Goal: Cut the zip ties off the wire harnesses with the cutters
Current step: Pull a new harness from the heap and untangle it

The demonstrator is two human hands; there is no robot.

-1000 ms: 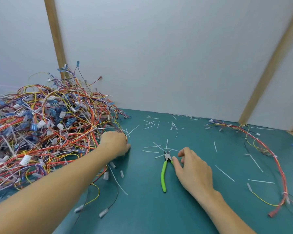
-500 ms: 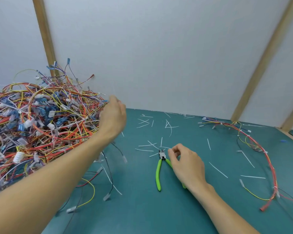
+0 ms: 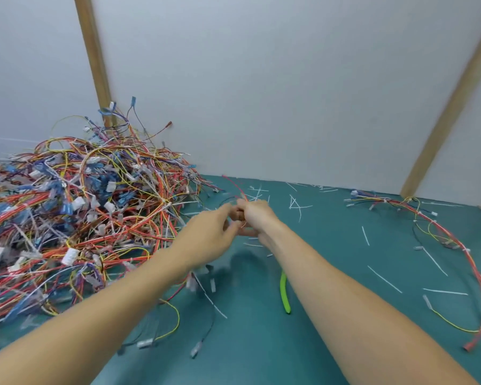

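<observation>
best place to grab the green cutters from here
Take the cutters by the green handle, coming from above on the near side. That end lies flat and bare on the mat; the head end is hidden under the right forearm.

wire harness pile (image 3: 75,218) left on table (image 3: 331,240) | loose harness (image 3: 442,237) right | hands between | cutters (image 3: 284,293) below right forearm | cut zip-tie pieces (image 3: 383,279) scattered between

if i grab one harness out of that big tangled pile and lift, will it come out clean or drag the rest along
Probably drags. The pile is thin wires looped through each other, so neighbours likely snag. The connectors and zip-tie tails stick out and would probably catch. The wires look floppy: strands trail limp on the mat below the left hand.
</observation>
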